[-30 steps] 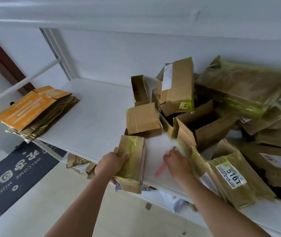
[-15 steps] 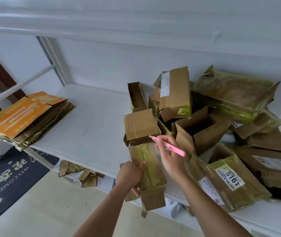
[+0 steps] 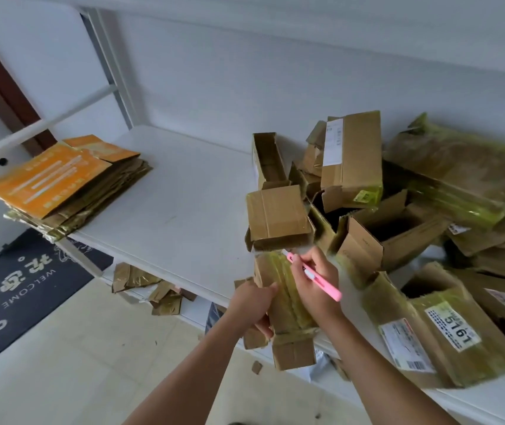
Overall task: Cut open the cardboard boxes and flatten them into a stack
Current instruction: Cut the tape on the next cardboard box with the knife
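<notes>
The left hand (image 3: 252,299) grips a narrow taped box (image 3: 285,305) by its left side, fingers curled round it, holding it upright just off the front edge of the white shelf (image 3: 183,210) so that its lower end hangs over the floor. The right hand (image 3: 317,282) is clamped on a pink utility knife (image 3: 315,276), whose tip sits at the top end of that box, right where the yellowish tape wraps over (whether the blade is out cannot be told at this size). This looks like the start of a cut along the tape seam, pulled down toward the body. The main risk is plain: the left thumb and fingers lie beside the seam the blade would follow, so a slip on the glossy tape could carry the edge into that hand or the forearm below. The box is unsupported in the air, so a hard pull could twist it in the grip or crush its thin wall rather than slice it. A small brown box (image 3: 277,214) sits just behind the knife tip, and a jerk upward could knock it off the shelf edge. The pile of uncut boxes (image 3: 429,210) crowds the right half of the shelf, with 1 labelled box (image 3: 447,332) close to the right forearm, while the flattened stack (image 3: 67,185) lies well apart at the left end.
</notes>
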`<state>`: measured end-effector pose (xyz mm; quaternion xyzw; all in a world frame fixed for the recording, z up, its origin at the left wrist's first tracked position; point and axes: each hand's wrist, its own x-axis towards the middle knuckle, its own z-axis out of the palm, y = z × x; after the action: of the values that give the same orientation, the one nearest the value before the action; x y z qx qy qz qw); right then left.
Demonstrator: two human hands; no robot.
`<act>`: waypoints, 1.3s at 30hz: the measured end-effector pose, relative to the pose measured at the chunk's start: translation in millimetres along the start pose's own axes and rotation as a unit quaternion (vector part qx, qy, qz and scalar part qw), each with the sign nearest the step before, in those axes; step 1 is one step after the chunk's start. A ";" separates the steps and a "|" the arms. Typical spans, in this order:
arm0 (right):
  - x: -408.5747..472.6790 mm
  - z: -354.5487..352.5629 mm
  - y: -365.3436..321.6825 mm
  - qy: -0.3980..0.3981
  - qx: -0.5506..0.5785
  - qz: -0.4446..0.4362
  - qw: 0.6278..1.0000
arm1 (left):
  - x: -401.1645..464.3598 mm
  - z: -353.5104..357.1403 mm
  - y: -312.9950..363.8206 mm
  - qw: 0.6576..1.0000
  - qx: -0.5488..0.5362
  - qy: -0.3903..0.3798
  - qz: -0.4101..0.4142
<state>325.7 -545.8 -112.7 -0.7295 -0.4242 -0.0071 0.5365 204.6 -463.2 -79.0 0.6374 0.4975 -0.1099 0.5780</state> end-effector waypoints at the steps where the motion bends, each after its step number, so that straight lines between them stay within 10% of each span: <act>1: 0.0 0.0 0.9 -0.006 0.000 0.001 1.000 | 0.5 0.8 -0.7 1.000 0.003 0.003 0.001; 39: -73.7 -71.6 -30.4 -0.202 0.014 0.042 0.978 | -14.1 15.7 2.1 0.997 -0.051 0.053 -0.031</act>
<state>291.3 -645.4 -93.0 -0.7254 -0.4928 0.1690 0.4499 206.3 -483.3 -72.4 0.5963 0.5515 -0.0682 0.5793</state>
